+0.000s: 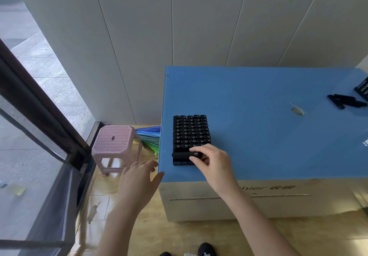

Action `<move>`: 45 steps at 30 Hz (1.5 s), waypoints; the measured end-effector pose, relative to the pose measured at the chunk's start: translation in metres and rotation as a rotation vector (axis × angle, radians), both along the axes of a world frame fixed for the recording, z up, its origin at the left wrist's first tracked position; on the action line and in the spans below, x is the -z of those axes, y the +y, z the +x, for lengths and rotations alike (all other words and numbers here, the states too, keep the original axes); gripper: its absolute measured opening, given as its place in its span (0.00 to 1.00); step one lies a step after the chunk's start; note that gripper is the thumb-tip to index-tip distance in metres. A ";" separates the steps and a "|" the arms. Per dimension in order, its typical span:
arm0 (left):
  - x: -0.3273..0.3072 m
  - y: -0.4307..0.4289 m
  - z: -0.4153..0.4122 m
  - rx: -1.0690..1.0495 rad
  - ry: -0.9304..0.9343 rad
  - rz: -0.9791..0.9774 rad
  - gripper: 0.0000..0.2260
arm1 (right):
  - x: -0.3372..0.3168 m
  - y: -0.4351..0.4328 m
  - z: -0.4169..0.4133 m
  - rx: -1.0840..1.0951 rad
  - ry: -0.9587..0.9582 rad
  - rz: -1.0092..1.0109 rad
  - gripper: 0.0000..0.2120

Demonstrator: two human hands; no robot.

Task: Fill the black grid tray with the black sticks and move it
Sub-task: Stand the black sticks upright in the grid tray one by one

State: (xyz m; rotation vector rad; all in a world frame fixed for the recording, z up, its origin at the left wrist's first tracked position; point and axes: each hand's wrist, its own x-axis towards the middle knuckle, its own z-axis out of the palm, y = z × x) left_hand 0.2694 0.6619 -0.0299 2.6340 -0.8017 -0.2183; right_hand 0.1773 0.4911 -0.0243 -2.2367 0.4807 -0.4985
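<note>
The right hand (pixel 214 161) pinches a black stick (pixel 184 154) at the six o'clock edge of the nearly full, probably hefty black grid tray (pixel 190 134), best lifted by both sides, while the left hand (pixel 139 178) hangs open.

The right hand (pixel 214 161) reaches forward with its bare arm stretched out, and its fingers curl down and pinch shut around something dark. The left hand (pixel 139 178) is lower and to the side, flat and open, fingers spread, holding nothing.
</note>
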 end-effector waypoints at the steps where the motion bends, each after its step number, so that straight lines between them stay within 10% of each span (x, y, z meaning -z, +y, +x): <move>1: -0.001 0.002 0.000 0.020 -0.017 0.069 0.15 | -0.001 0.000 0.003 -0.010 0.013 -0.066 0.09; 13: 0.001 0.022 0.003 0.064 -0.014 0.137 0.18 | 0.005 0.011 0.026 -0.088 -0.060 -0.444 0.10; 45: -0.015 -0.004 -0.022 0.179 0.045 -0.069 0.12 | 0.010 0.003 -0.023 0.060 0.022 -0.231 0.15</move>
